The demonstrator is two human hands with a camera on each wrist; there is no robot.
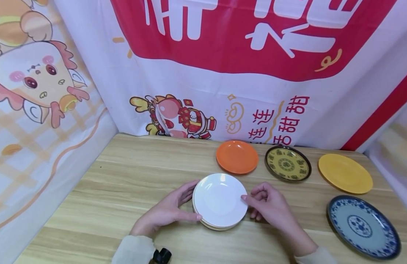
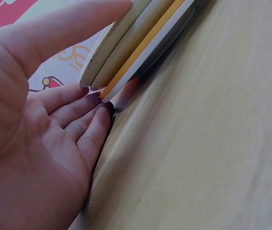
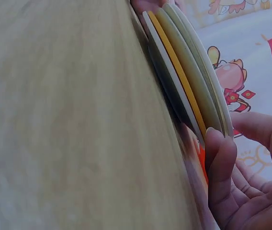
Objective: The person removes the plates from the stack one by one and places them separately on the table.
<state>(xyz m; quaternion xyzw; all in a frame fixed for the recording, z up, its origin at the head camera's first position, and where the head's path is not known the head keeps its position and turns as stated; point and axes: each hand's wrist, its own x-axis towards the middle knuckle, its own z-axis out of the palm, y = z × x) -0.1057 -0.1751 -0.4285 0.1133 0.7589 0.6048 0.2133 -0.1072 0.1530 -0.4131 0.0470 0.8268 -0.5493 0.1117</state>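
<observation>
A round, glossy white plate [image 1: 220,200] tops a stack of plates [image 3: 193,72] on the table in front of me. Cream, yellow-orange and white edges show in its side in both wrist views, with a darker base below. On the left, my left hand [image 1: 168,209] has its thumb at the near rim and its outstretched fingers [image 2: 95,136] against the stack's edge. At the right side, my right hand [image 1: 271,205] pinches the top plate's rim, thumb over it and bent fingers [image 3: 222,155] at the edge.
Behind the stack lies an orange plate [image 1: 237,157]. To the right are a patterned olive plate with a dark rim [image 1: 287,163], a yellow plate [image 1: 345,173] and a blue-and-white patterned plate [image 1: 363,226]. A printed cloth [image 1: 177,80] hangs along the wooden table's [image 1: 124,176] back edge.
</observation>
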